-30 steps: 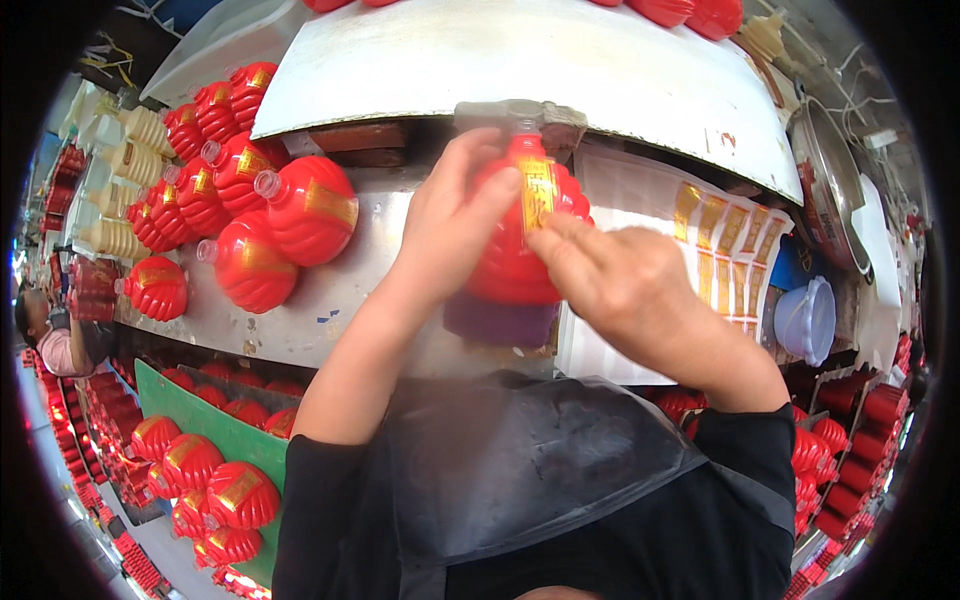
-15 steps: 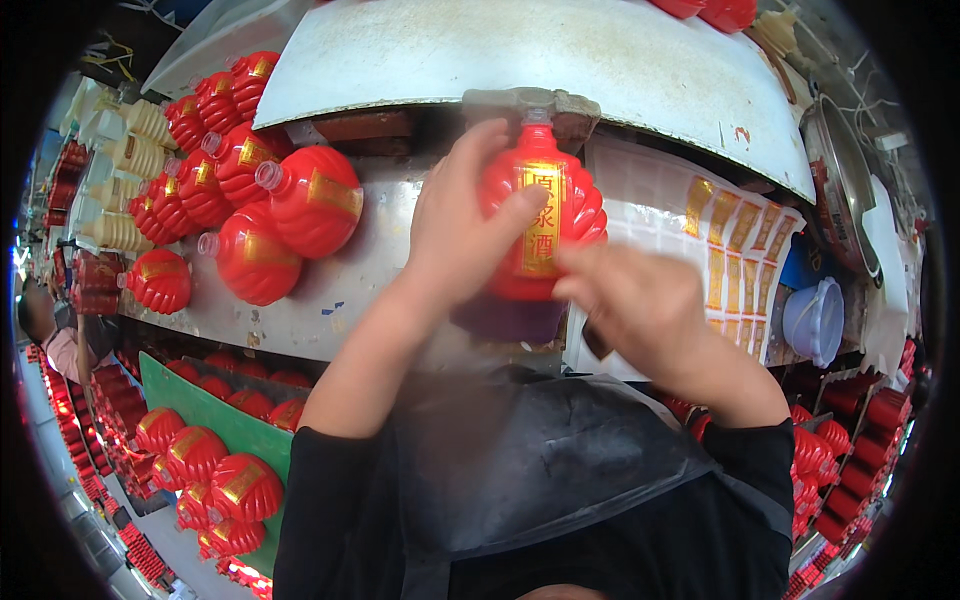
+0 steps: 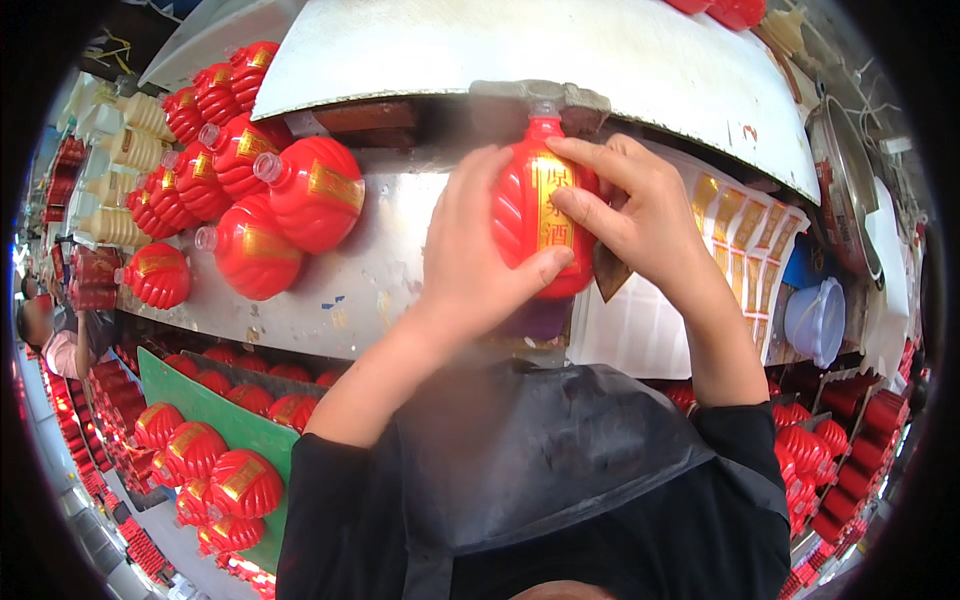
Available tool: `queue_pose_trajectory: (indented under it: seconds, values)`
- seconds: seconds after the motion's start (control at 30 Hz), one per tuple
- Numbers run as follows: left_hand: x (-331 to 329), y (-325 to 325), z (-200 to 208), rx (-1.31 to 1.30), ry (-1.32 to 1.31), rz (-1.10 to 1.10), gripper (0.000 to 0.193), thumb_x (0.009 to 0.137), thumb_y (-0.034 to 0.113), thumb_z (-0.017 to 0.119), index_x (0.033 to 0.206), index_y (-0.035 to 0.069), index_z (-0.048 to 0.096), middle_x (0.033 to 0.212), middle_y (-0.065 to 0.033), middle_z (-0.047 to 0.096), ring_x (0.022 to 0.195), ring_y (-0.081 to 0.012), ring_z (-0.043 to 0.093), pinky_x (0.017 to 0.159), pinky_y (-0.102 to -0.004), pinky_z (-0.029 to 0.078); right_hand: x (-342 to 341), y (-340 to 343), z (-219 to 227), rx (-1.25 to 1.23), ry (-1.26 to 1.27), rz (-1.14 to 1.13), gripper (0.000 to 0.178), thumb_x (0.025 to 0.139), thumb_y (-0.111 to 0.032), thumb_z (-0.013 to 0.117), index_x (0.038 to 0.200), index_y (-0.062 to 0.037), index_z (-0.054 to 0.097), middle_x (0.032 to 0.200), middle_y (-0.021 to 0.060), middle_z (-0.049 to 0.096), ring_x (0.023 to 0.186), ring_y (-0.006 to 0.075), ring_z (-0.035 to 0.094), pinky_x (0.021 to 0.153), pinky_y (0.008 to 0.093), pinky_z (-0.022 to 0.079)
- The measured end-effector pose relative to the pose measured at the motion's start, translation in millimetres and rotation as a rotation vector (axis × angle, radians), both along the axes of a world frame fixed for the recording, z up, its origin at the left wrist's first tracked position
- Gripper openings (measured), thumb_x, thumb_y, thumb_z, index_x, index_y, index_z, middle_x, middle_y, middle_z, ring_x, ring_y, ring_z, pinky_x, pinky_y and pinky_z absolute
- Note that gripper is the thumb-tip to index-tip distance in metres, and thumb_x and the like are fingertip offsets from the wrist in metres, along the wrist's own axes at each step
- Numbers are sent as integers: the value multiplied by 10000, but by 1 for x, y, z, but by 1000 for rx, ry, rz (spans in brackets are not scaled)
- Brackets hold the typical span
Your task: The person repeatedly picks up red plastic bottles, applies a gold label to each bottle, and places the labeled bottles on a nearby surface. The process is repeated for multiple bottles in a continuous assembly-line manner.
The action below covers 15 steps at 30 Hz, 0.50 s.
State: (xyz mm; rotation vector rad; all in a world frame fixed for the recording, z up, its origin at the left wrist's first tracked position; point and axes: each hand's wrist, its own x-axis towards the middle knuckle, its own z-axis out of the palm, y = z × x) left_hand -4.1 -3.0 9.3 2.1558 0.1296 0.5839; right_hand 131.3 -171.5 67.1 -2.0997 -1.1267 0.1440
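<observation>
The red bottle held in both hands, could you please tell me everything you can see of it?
The red bottle is glossy, ribbed and lantern-shaped, with a vertical gold label down its front. It stands upright, neck up against a grey fitting under the white hood. The left hand wraps its left side, thumb across the base; the right hand presses fingers on the label.

bottle point(image 3: 535, 215) between hands, bottles point(image 3: 250, 215) left

Steel workbench point(image 3: 380, 275), white curved hood point(image 3: 520, 50)
</observation>
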Motion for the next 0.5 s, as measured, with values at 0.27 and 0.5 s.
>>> queue_pose_trajectory:
  seconds: [0.27,0.5]
  values:
    - [-1,12,-8,-367,-8,-68,683,993,380,658,1505,-29,465,1531,-245,507,1435,-382,493,1193,-440,385,-4,-22,-2,62,328,-94,529,1013,-265,688,1502,-86,590,1290,86,665,833,85,603,713,223,487]
    - [1,6,-3,-490,43,-64,679,929,310,751,1476,-3,499,1479,-199,541,1370,-324,551,1153,-416,433,-31,-24,-16,-14,279,-133,831,881,-327,804,1607,-102,467,1303,98,655,705,94,510,668,252,476]
